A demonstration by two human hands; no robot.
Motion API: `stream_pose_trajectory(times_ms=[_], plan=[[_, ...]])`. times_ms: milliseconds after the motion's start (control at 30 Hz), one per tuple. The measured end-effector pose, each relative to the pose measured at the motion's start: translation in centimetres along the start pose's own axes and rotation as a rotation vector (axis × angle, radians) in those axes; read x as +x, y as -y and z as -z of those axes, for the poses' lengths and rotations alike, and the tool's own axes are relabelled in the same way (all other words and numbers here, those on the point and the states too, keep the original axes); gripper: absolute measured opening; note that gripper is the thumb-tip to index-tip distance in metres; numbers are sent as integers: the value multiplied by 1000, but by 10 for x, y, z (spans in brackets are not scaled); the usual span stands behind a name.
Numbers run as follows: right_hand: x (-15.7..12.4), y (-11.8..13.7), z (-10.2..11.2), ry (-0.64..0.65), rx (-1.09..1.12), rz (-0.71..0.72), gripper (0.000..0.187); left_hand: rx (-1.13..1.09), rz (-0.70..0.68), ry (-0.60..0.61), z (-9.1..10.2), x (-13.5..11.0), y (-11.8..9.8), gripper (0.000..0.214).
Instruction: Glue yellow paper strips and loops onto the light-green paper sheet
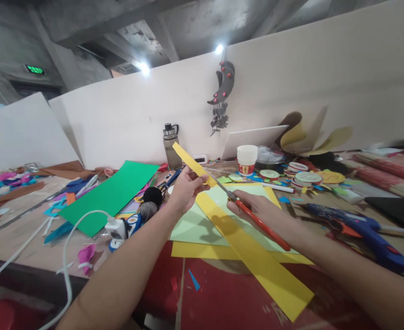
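A: Where is the yellow strip [253, 256]?
B: Slanting up over the counter [26, 243]. Its upper end is lifted and its long lower end runs toward the near red edge. Can't tell if that end rests there.

A: Left hand [186, 188]?
B: Fingers [202, 179] closed in a pinch on the strip's upper part, holding it off the surface.

A: Right hand [253, 208]?
B: Fingers wrapped tight round the red handles of the scissors [263, 227]. The blades are at the strip's edge, just right of the left hand. How far apart the blades are, I can't tell.

A: Underneath?
B: A light green sheet [191, 224] lying on a yellow sheet [195, 251].

A: Further out?
B: Left side has a green sheet [108, 195], a white charger [114, 227] and its cable [67, 256]. A bottle [172, 146] and a paper cup [246, 160] stand by the back wall. A blue glue gun [363, 231] lies to the right, with paper scraps scattered about.
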State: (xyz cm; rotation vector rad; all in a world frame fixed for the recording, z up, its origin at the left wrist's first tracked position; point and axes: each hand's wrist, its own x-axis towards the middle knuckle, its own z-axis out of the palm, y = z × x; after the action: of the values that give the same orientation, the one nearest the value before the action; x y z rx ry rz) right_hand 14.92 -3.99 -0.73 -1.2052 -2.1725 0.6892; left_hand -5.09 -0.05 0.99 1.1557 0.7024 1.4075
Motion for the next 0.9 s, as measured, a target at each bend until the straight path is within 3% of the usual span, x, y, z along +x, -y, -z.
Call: stream_pose_trajectory(times_ms=[267, 900], plan=[[1, -6, -3, -22, -32, -14, 29, -19, -56, 46, 2, -1, 1, 38], [3, -7, -6, -38, -82, 10, 35, 50, -142, 8, 2, -3, -1, 46]])
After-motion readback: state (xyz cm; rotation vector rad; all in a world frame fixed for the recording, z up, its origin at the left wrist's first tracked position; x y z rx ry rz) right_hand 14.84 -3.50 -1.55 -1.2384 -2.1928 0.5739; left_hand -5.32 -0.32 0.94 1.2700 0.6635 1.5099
